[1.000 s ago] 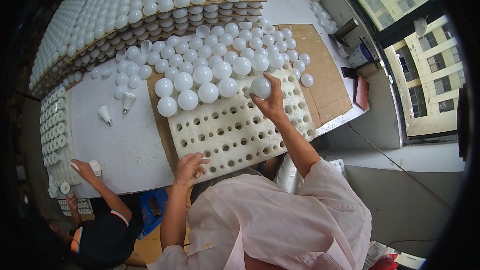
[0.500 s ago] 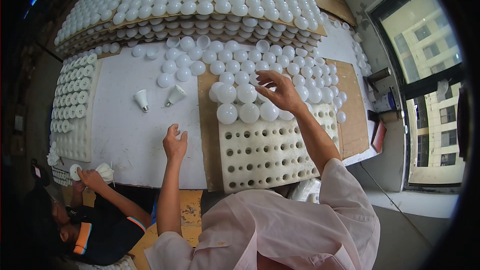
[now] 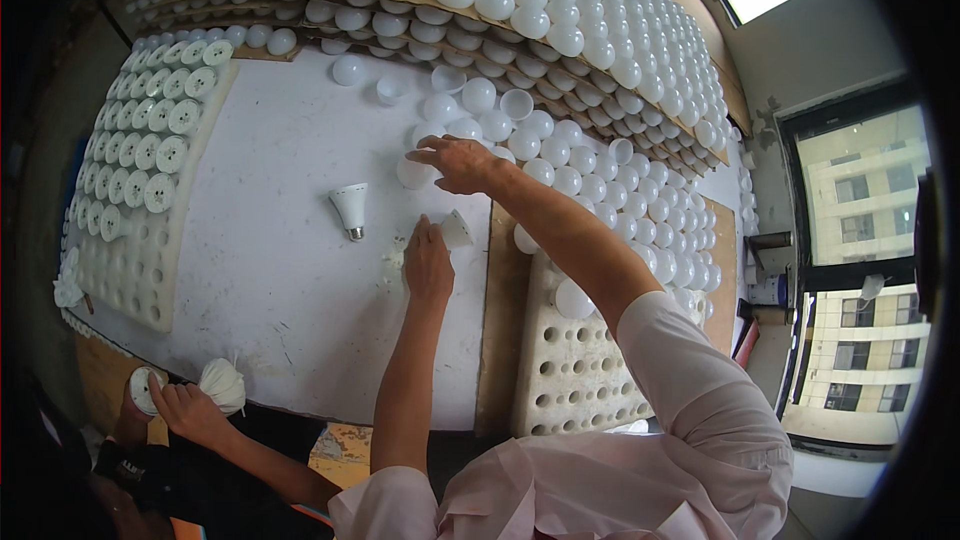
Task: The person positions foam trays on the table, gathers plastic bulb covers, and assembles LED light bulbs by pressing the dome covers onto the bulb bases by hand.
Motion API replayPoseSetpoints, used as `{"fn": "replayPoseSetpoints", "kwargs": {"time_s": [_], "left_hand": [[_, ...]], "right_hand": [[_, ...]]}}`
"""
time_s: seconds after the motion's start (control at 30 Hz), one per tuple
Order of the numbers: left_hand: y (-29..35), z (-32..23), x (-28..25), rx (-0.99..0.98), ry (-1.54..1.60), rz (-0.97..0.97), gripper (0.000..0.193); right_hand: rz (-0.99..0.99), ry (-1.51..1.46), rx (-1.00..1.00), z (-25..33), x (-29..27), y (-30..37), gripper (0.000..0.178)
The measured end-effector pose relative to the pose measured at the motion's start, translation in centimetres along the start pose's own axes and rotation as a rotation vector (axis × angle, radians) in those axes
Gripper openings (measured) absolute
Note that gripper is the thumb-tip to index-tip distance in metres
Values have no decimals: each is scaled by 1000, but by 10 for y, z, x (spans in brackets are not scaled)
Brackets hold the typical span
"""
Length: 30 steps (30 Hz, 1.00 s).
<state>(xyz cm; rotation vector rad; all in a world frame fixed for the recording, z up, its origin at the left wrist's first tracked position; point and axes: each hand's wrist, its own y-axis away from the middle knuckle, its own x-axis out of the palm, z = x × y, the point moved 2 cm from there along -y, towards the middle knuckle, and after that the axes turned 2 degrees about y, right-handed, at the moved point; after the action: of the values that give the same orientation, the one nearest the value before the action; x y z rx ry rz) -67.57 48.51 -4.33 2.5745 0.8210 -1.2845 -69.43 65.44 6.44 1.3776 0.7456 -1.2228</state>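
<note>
White bulb base (image 3: 457, 230) slants, wide end rightward, by curled left hand (image 3: 430, 265), grip unclear; right hand (image 3: 464, 165) loosely spread.

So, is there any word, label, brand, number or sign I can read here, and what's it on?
None can be read reliably.
Co-worker's black clothing: pale lettering, too small and blurred.
White lamp housing: possible tiny print, too small to read.
Blue-and-white container at the right: any label is too small to read.

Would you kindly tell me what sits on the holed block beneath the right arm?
Besides rows of holes, at least one white dome shows on the block; the right arm covers part.
</note>
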Motion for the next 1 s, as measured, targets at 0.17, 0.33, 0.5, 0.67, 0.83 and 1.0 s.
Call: {"fn": "replayPoseSetpoints", "kwargs": {"time_s": [0.17,0.33,0.5,0.67,0.83,1.0], "left_hand": [[45,-2,-32,-211,488,12,44],[114,0,-37,-392,1176,8,44],[152,-53,-70,-343,1463,295,54],[164,-150,-99,-216,1357,441,59],[192,-242,-99,-106,1091,520,51],[223,-322,-85,12,957,581,48]], "right_hand": [[222,80,134,8,12,-31,69],[-59,-442,205,18,-30,33,75],[-139,-1474,60,16,-44,178,84],[-238,-1483,-39,12,-6,321,92],[-236,-1764,-154,25,21,440,93],[-356,-1633,-124,18,50,530,85]]}}
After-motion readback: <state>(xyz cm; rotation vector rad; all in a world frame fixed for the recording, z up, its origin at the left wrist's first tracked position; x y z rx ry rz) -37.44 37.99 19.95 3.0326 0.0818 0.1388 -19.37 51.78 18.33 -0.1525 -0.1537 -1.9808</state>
